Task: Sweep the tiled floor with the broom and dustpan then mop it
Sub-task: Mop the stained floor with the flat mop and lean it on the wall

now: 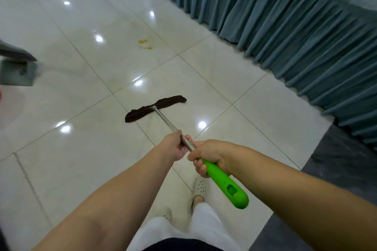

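Both hands hold the mop: the right hand (210, 154) is clenched on its green handle (226, 184), the left hand (176, 145) grasps the metal pole (165, 119). The dark mop head (155, 107) lies flat on the tiled floor (214, 71), near a yellow stain (144, 44).

blue pleated curtain (285, 26) far right | dark mat (336, 169) beneath it | yellow stain (144, 44)

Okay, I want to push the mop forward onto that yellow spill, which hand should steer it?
Probably the left hand: it grips the metal shaft lower down, nearer the mop head. The right hand grips the green handle end, so it suits pushing. The yellow spill lies ahead.
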`<action>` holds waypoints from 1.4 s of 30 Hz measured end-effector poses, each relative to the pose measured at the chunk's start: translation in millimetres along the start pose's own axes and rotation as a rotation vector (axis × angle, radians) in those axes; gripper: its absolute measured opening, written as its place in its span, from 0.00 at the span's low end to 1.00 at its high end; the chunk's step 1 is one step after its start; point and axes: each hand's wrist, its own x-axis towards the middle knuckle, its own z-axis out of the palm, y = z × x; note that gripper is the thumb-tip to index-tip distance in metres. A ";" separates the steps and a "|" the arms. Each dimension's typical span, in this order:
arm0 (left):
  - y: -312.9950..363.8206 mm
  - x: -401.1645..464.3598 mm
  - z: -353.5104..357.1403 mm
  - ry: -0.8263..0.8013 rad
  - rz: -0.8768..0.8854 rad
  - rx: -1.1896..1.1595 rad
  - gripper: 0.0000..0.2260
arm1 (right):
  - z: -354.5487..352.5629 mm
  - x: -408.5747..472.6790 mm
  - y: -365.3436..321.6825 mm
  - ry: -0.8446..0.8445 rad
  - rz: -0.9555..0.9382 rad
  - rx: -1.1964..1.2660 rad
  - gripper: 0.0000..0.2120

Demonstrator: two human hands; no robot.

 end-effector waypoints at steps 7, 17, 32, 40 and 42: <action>52.8 9.9 67.4 0.055 0.075 -0.168 0.13 | -31.8 16.4 -90.8 -0.041 0.017 -0.108 0.18; 98.3 36.6 119.1 0.011 0.139 -0.321 0.09 | -80.6 38.0 -178.1 -0.124 0.053 -0.223 0.13; 264.2 56.0 97.4 -0.019 0.131 -0.062 0.06 | -5.7 86.0 -302.4 -0.141 0.047 -0.065 0.14; 404.9 65.2 43.2 0.070 0.135 0.038 0.11 | 108.6 130.3 -394.6 -0.112 0.084 0.014 0.11; 439.0 70.0 31.2 0.099 0.120 0.060 0.12 | 132.4 144.2 -417.3 -0.090 0.083 0.059 0.14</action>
